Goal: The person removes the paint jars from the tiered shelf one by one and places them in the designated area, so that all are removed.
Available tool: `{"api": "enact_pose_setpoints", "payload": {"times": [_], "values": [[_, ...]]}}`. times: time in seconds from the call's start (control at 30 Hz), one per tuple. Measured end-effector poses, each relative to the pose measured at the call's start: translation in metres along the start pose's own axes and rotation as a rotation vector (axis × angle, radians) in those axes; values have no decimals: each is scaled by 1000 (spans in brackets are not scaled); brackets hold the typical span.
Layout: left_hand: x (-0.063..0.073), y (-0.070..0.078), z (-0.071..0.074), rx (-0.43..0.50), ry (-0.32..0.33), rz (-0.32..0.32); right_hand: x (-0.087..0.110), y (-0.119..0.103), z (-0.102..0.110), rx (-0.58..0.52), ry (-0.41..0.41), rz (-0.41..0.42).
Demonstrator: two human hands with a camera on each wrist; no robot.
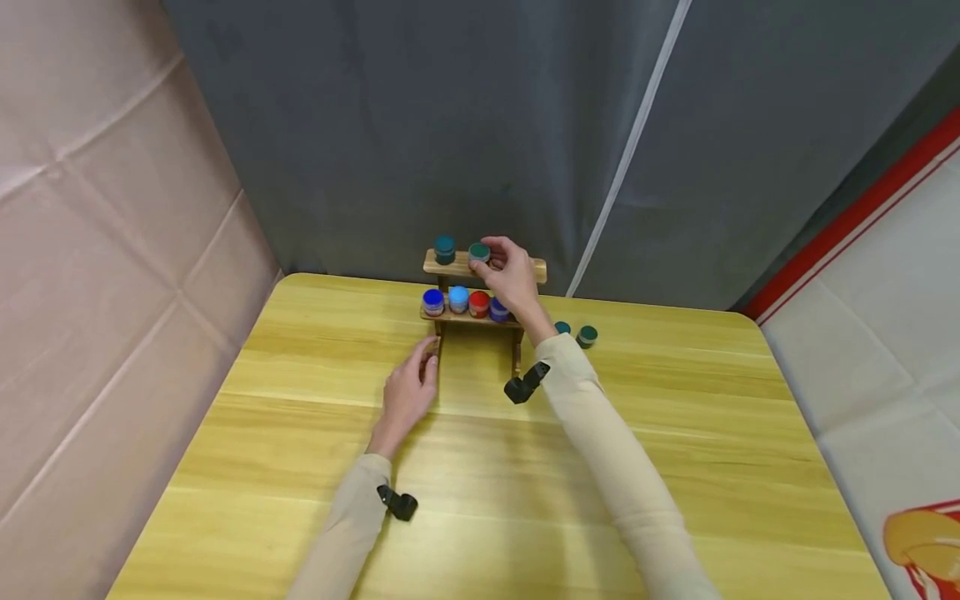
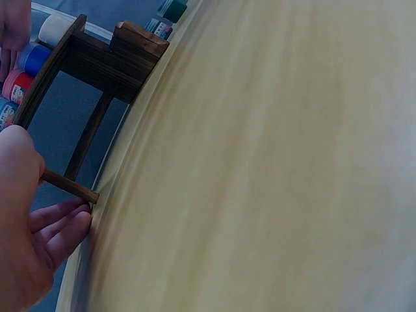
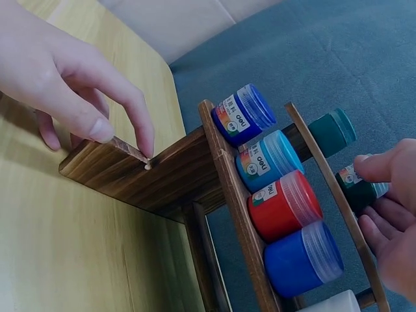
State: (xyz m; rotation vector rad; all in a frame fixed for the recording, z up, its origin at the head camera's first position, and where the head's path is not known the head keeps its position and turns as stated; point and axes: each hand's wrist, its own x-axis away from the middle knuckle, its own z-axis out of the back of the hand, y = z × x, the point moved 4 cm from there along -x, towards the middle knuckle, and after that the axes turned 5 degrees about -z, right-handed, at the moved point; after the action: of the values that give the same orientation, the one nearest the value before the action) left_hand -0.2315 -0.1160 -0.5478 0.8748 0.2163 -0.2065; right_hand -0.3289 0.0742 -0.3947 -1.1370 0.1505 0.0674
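My right hand (image 1: 513,275) pinches a dark green paint jar (image 1: 479,252) between thumb and fingers at the upper shelf of a wooden stepped rack (image 1: 540,268). Left of it on that shelf stands a teal jar (image 1: 445,249). Along the lower shelf sit a blue jar (image 1: 432,302), a light blue jar (image 1: 459,299), a red jar (image 1: 478,304) and a darker blue jar (image 1: 498,310). A white jar (image 3: 335,303) shows beyond them in the right wrist view. My left hand (image 1: 408,390) grips the front end of the rack's left side board (image 3: 107,172) with thumb and fingers.
Two green-lidded jars (image 1: 587,336) stand on the wooden table (image 1: 465,483) to the right of the rack, one partly behind my right wrist. A grey curtain (image 1: 420,125) hangs behind the table's back edge. Pale walls flank both sides.
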Motion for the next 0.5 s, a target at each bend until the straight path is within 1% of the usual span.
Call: {"api": "enact_pose_setpoints", "payload": {"times": [0.1,0.3,0.5], "values": [[0,0,0,4,-1,3,0,1,0,-4,7,6],[-2,-2,-1,-9,-4,-6,3,4,7,-66,23,9],[-2,-5,-2,-6,-4,-1,5,7,19,-23,80,30]]}}
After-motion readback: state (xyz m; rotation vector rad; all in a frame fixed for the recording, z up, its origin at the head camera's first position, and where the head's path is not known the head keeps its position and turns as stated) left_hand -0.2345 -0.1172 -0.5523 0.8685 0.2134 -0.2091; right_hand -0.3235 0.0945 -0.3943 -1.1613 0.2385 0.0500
